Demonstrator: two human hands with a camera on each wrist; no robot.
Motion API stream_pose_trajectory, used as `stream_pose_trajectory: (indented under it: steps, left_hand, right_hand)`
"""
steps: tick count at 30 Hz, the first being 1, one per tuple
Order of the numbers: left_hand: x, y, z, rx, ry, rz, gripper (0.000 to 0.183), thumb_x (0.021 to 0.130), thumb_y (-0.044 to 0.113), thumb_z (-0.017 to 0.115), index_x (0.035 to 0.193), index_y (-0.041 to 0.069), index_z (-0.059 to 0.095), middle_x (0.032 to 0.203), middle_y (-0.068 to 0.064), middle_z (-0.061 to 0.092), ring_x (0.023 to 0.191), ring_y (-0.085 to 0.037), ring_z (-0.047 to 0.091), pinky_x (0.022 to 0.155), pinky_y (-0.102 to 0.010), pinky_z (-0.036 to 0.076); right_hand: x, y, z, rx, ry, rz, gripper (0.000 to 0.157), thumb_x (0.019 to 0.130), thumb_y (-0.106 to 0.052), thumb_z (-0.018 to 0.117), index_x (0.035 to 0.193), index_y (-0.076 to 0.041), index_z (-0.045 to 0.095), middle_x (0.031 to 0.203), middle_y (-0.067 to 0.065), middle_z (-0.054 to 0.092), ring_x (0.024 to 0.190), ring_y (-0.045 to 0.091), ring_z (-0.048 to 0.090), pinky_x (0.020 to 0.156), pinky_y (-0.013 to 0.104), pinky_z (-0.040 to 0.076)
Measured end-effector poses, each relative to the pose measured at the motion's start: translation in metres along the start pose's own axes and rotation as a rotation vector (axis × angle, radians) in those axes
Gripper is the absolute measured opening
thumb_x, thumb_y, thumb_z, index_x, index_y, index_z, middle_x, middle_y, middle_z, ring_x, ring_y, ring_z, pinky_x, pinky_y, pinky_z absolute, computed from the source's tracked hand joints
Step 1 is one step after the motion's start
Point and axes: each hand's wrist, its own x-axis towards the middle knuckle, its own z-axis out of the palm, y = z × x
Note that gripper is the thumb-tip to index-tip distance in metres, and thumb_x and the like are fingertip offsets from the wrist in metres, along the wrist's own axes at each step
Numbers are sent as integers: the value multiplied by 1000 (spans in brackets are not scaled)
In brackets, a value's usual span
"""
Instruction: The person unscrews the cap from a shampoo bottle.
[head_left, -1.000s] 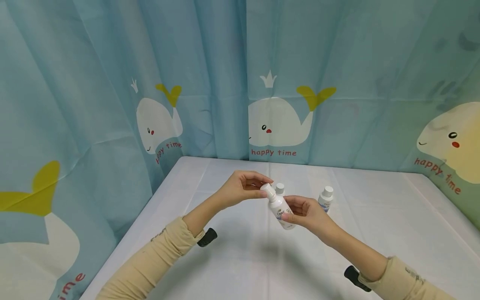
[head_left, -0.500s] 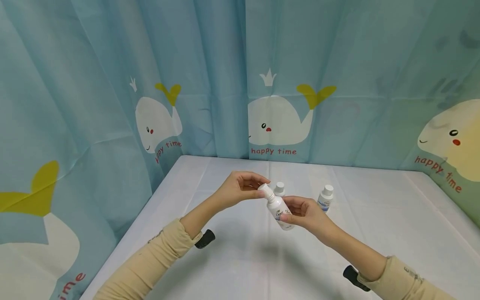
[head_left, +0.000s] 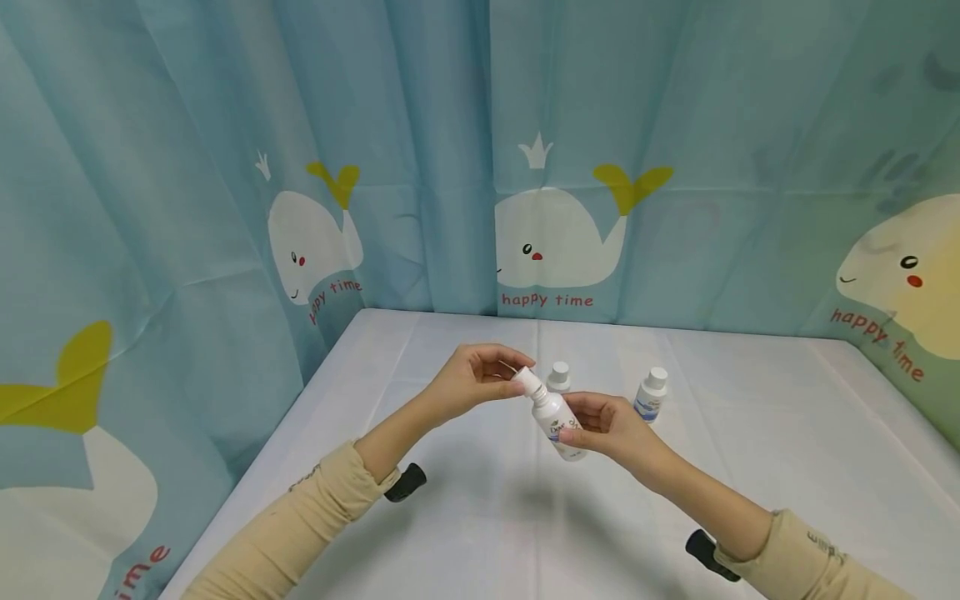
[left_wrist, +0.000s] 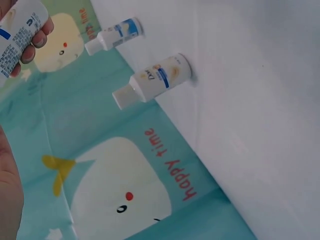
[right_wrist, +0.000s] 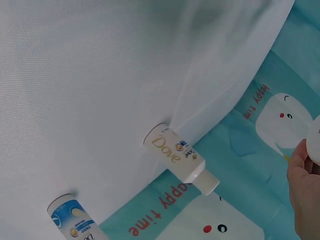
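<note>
Above the table in the head view, my right hand [head_left: 618,429] grips the body of a white Dove bottle [head_left: 553,417], thumb in front. The bottle leans, its top toward the upper left. My left hand [head_left: 472,383] pinches the white cap [head_left: 527,382] between thumb and fingers. A ridged neck shows between cap and body; whether the cap is fully off the thread I cannot tell. In the left wrist view, fingers wrap the printed body of the held bottle [left_wrist: 20,35]. At the right wrist view's edge, a hand [right_wrist: 305,190] holds its white base, mostly cut off.
Two more capped bottles stand upright on the white table [head_left: 465,533]. One bottle [head_left: 558,379] is just behind the held one; the other bottle [head_left: 651,396], with a blue label, stands farther right. A blue whale-print curtain [head_left: 435,167] hangs along the back and sides.
My left hand has shifted slightly left with the cap, and more of the bottle's neck shows. The right hand keeps its grip, with the bottle's top drifting a little left.
</note>
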Motion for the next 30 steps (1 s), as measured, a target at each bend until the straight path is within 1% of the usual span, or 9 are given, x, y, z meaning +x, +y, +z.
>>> stream_pose_trajectory:
  steps: [5,7,12,17,20,22,25,28,30]
  left_hand:
    - [-1,1,-1,-2,5,10,37,85,-2,64,120,-10,56,114,-25,60,86,-8,60,76,-22,55]
    - [-1,2,-1,-11,2,13,37,85,-3,64,120,-12,56,116,-25,59,88,-8,60,77,-22,55]
    - [-4,-1,-2,-22,11,-26,33,82,-6,65,113,-13,56,115,-24,58,93,-8,59,81,-24,56]
    - [-7,-5,1,-47,54,-81,28,79,-10,66,105,-13,55,104,-6,58,93,-10,58,80,-26,56]
    - [-8,-6,4,-43,67,-89,26,78,-11,68,100,-13,54,101,0,57,91,-10,58,81,-27,56]
    - [-9,-5,6,-37,68,-90,25,78,-10,69,98,-12,55,101,-2,58,90,-10,59,81,-29,57]
    - [-11,-4,8,-22,69,-81,23,79,-7,69,97,-12,56,103,-10,61,89,-11,60,81,-30,57]
    - [-12,-5,8,8,97,-70,21,80,-4,70,96,-11,58,106,-17,62,85,-11,62,79,-26,56]
    - [-13,-6,7,24,121,-62,20,79,-4,70,95,-10,59,107,-18,63,83,-11,62,77,-23,55]
  right_hand:
    - [0,0,-1,3,-1,-4,59,87,-23,68,131,10,46,125,26,58,108,18,62,89,31,53]
    - [0,0,-1,1,1,-5,60,87,-23,69,131,10,46,125,26,57,109,19,62,90,32,53]
    - [-1,1,-1,12,-1,-11,59,87,-23,68,131,10,46,125,26,57,108,16,62,90,32,53]
    - [-2,3,-1,26,-6,-15,57,88,-22,68,130,9,46,125,25,58,106,14,62,91,35,53]
    - [-2,5,0,29,0,-12,57,88,-21,68,130,9,46,124,25,58,105,14,63,91,37,53]
    - [-1,5,0,32,3,-15,57,88,-22,68,130,9,46,124,25,58,104,13,63,91,36,53]
    - [-1,5,-1,33,1,-27,56,88,-21,67,130,9,46,124,25,58,102,10,63,90,33,53]
    - [-1,4,-2,29,4,-33,55,88,-21,67,130,9,46,123,25,58,101,8,63,89,31,53]
    - [-1,3,-2,25,12,-26,56,88,-21,67,129,9,46,124,25,58,101,10,63,88,31,54]
